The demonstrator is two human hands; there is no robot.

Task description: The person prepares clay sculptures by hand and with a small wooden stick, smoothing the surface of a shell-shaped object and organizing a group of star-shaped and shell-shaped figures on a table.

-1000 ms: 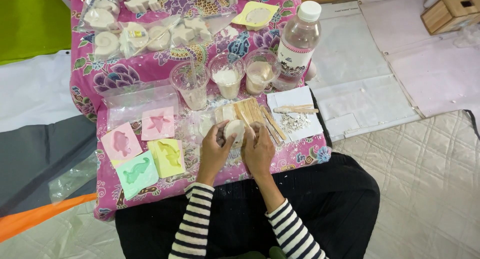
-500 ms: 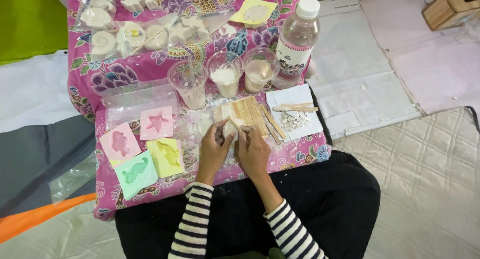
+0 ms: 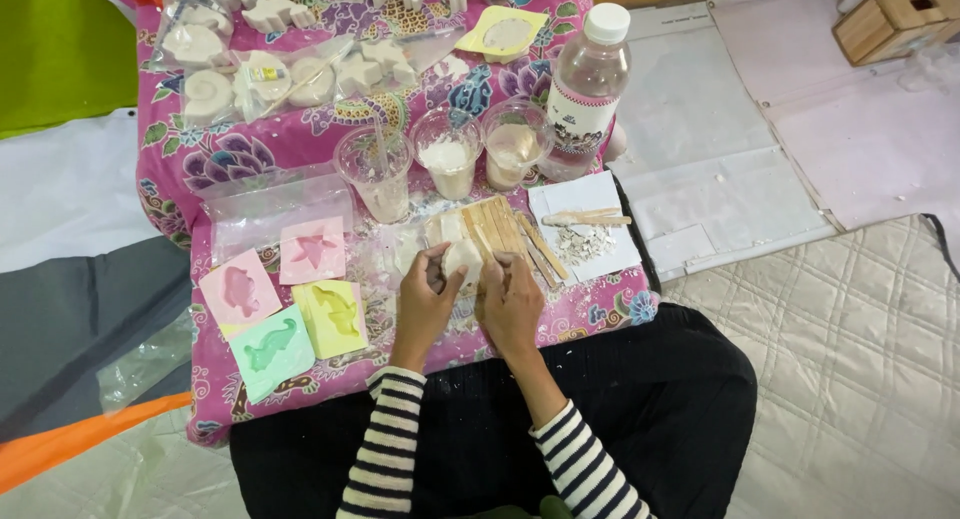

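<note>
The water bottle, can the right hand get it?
Probably yes, once free. The bottle stands past the cups with open space beside it, but the right hand is holding the white piece.

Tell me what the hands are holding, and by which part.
Both hands, left hand and right hand, hold one small white plaster piece between them, fingers gripping its left and right edges. Its exact shape cannot be told.

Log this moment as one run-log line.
left hand: holds white plaster piece | right hand: on same piece | beside: wooden sticks, coloured moulds | surface: floral cloth
</note>
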